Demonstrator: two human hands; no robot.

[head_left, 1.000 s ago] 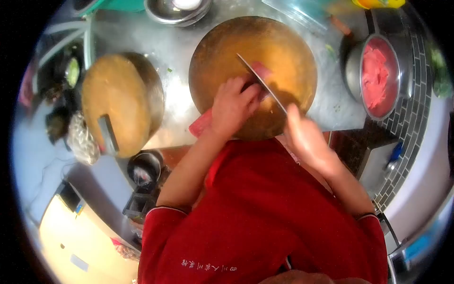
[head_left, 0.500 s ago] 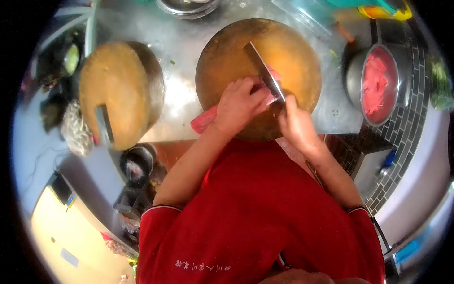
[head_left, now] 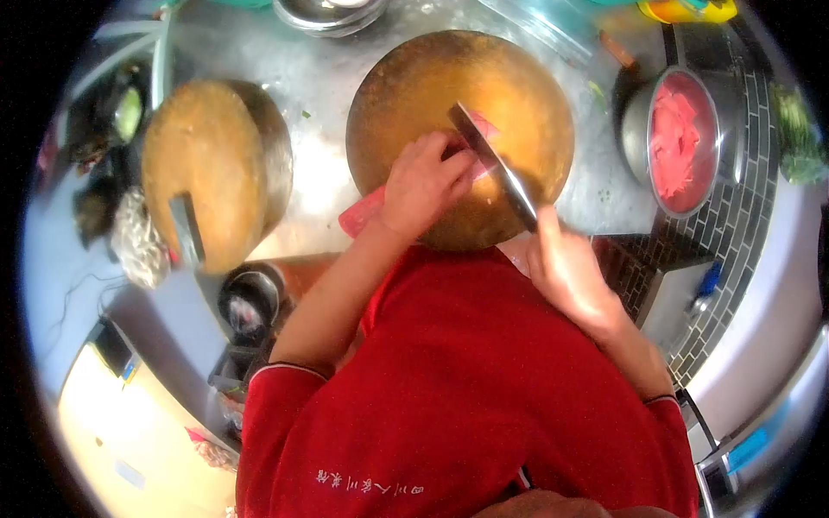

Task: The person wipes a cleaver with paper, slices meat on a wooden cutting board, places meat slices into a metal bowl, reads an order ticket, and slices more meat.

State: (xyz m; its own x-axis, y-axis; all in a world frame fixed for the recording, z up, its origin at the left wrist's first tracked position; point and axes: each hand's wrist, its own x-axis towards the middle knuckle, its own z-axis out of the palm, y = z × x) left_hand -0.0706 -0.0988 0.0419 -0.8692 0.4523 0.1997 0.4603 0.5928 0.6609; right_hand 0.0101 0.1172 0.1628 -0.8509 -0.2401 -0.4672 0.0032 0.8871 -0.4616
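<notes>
A long piece of red raw meat (head_left: 363,212) lies slantwise over the near left part of a round wooden chopping block (head_left: 406,78). My left hand (head_left: 432,183) presses down on it with curled fingers, covering its middle. My right hand (head_left: 566,263) is wrapped round the handle of a cleaver (head_left: 496,164), whose blade crosses the block just right of my left fingertips, at the cut end of the meat. Beyond the blade a small pink meat slice (head_left: 486,127) shows, partly hidden by it.
Right of the block stands a metal bowl (head_left: 637,129) filled with sliced pink meat (head_left: 673,138). On the left is a second chopping block (head_left: 207,155) with another cleaver (head_left: 186,229) on it. Metal bowls (head_left: 332,22) sit at the back of the steel table (head_left: 315,164).
The cleaver and my right hand have moved toward my body and right, drawing the blade back along the meat. My left hand stays on the meat. The view has shifted slightly.
</notes>
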